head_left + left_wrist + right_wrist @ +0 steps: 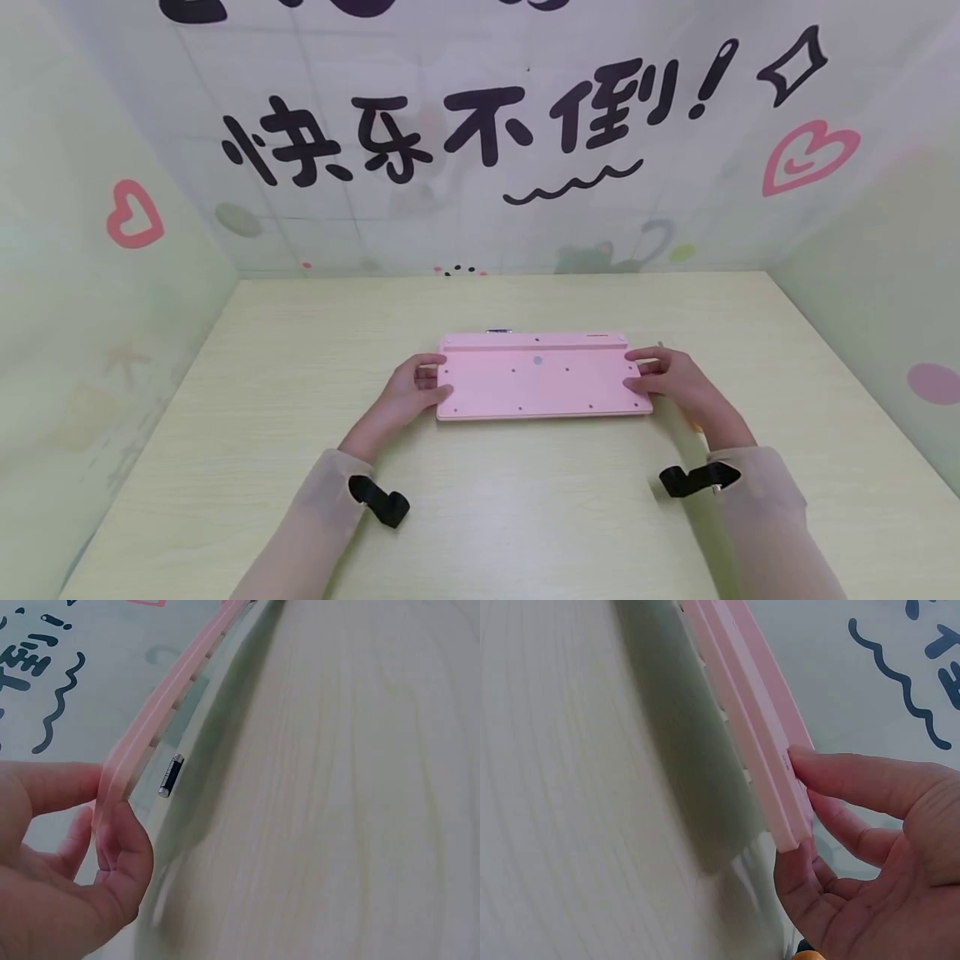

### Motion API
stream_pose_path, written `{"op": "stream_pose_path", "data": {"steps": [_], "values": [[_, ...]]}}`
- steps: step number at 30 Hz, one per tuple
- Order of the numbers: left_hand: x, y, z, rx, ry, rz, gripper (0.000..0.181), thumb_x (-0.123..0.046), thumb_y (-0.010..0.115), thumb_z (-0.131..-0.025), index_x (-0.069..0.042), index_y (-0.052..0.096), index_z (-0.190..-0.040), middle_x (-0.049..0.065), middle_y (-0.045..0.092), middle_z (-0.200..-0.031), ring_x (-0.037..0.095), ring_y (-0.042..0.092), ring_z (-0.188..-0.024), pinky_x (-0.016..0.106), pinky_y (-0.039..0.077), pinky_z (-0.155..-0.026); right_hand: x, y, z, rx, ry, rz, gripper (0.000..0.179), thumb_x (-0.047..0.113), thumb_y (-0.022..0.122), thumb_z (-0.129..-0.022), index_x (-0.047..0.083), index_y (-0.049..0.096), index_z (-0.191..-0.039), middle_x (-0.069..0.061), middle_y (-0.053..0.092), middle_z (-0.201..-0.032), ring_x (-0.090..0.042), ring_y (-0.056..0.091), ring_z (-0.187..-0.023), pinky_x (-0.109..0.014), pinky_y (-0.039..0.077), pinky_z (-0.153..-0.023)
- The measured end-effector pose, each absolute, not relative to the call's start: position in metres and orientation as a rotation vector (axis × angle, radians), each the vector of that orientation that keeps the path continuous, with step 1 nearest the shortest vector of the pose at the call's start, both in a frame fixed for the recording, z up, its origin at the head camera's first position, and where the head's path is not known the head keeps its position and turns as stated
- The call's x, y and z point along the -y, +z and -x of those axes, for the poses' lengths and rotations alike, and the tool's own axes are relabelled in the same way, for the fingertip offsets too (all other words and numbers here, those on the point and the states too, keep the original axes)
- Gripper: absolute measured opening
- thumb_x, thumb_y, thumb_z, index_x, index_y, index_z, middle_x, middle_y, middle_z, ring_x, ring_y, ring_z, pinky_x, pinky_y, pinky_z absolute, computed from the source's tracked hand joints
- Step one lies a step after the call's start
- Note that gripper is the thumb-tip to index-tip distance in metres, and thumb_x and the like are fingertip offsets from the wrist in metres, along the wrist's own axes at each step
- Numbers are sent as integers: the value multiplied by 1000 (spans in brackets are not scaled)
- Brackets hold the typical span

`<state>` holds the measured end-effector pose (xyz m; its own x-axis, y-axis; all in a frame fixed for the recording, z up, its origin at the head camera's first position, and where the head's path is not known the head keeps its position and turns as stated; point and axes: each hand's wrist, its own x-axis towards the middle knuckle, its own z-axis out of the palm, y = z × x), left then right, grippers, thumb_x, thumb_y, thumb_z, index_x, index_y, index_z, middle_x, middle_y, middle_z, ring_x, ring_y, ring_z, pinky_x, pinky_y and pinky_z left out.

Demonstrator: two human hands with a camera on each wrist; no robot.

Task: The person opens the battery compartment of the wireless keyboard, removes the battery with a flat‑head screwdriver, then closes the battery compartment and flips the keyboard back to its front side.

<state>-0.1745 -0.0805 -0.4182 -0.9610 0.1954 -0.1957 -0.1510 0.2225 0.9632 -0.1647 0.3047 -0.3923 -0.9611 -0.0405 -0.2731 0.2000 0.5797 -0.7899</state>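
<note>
A pink keyboard [536, 383] is held up off the table with its screw-dotted underside facing the head camera. Key edges show along its lower face in both wrist views, and its shadow falls on the tabletop. My left hand [408, 387] pinches the left end between thumb and fingers. At the opposite end, my right hand [678, 387] grips the edge the same way. Behind the keyboard lies a small dark battery [171, 776] with silver ends, mostly covered by the keyboard in the head view.
Beneath the right wrist is a partly hidden orange-and-black object [808, 955]. The pale wooden table [480, 517] is bordered by printed cloth walls [420, 225] at the back and both sides. Black wrist mounts [381, 502] sit on both sleeves.
</note>
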Motion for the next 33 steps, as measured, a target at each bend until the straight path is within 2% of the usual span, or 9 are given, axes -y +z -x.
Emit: {"op": "stream_pose_path", "data": {"steps": [14,25,29,33], "values": [[88,-408,174,-1941,2036,-82,52,7,59,-84,0,37,-131,14,37,-107,16,52,-83,25,50,-70,-307,-397,160,-2533,-1452,-63,59,23,71,-81,-2,48,-129,-17,48,-109,-21,44,-90,-20,42,-70],[93,-402,177,-1809,2066,-128,57,9,58,-84,-1,34,-135,22,42,-129,25,52,-109,33,50,-79,-308,-399,162,-2512,-1526,-32,58,23,69,-83,-2,46,-130,-15,48,-111,-15,45,-90,-18,42,-71],[95,-400,179,-1784,2067,-174,58,9,57,-84,-1,33,-137,22,42,-130,23,56,-103,34,50,-79,-307,-399,163,-2503,-1554,-30,59,23,70,-82,-2,47,-130,-13,49,-109,-14,46,-89,-17,43,-71],[98,-394,181,-1806,2037,-237,58,5,57,-86,-4,32,-138,18,39,-131,21,58,-93,32,51,-75,-305,-399,164,-2491,-1586,-16,58,21,70,-82,-4,47,-128,-11,49,-106,-13,47,-87,-17,43,-71]]}}
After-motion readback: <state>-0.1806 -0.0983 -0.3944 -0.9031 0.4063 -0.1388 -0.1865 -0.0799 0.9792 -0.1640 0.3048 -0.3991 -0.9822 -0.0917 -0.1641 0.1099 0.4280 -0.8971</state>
